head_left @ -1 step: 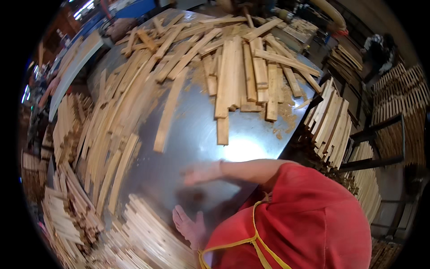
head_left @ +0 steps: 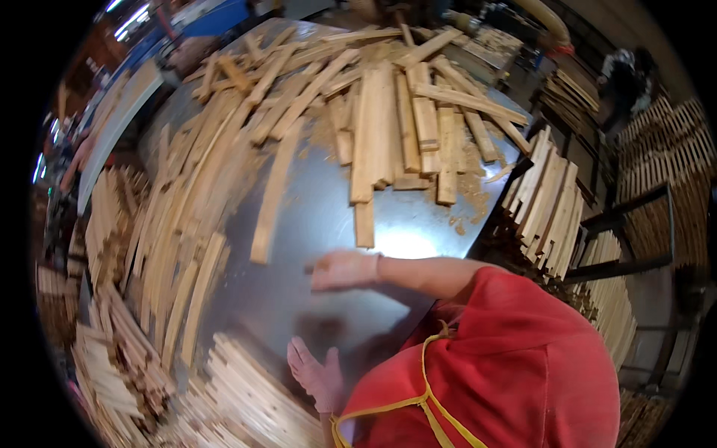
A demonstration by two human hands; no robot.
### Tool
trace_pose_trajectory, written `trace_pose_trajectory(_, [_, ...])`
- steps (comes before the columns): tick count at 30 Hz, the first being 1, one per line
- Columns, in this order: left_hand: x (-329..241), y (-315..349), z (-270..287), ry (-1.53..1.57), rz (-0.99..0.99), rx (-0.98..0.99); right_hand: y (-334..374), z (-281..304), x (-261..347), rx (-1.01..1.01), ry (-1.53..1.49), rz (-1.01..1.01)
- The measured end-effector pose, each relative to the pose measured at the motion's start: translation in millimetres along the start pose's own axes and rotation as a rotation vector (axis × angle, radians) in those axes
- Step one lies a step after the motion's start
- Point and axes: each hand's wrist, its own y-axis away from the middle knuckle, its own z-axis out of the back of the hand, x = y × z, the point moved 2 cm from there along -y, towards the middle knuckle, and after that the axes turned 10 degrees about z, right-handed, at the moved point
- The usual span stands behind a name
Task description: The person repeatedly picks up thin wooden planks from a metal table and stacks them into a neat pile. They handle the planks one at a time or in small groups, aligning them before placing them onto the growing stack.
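Note:
My left hand (head_left: 317, 377), in a pale pink glove, is held open over the bare metal tabletop (head_left: 272, 299), fingers spread and nothing in them. It is nearest a stack of light wooden strips (head_left: 250, 384) to its left. Farther up, my right hand (head_left: 345, 270), also gloved, reaches leftward across the table. Its fingers bend down out of sight and no held thing shows. Beyond it lie a single wooden slat (head_left: 276, 196) and a loose pile of wooden slats (head_left: 373, 134) with sawdust around them.
Long slats (head_left: 198, 187) lie in a heap along the table's left side. Right of the table stand a stack of strips (head_left: 549, 201) and a dark metal frame (head_left: 627, 267). Another person (head_left: 627, 82) is at the far right. More stacked wood (head_left: 665, 149) rises behind the frame.
My right hand has moved slightly up and to the right, and shows more sharply. My left hand stays almost where it was, and the slats look unmoved apart from a slight shift of the view.

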Motion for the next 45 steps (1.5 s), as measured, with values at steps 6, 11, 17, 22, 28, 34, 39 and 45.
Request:
trace_pose_trajectory(6, [-183, -133, -64, 0.084, -0.345, 0.117, 67, 316, -105, -1.035, 0.484, -0.193])
trace_pose_trajectory(11, [-343, -234, -115, -0.042, -0.370, 0.194, 86, 430, -167, -0.849, 0.754, -0.648])
trace_pose_trajectory(17, [-414, -273, -176, -0.173, -0.220, 0.174, 32, 463, -169, -0.694, 0.615, -0.710])
trace_pose_trajectory(22, [-428, -243, -175, -0.146, -0.120, 0.312, 12, 434, -171, -0.898, 0.598, -0.540])
trace_pose_trajectory(28, [-338, -155, -161, 0.387, 0.148, 0.773, 62, 331, -148, -0.870, 0.443, -0.327])
trace_pose_trajectory(34, [-210, -70, -131, 1.262, 0.360, 1.257, 126, 163, -140, -0.758, 0.544, -0.127])
trace_pose_trajectory(39, [-188, -49, -123, 1.168, 0.293, 1.147, 103, 121, -126, -0.855, 0.110, -0.265])
trace_pose_trajectory(45, [-154, -9, -99, 1.254, 0.305, 0.879, 121, 17, -89, -0.893, 0.104, -0.133])
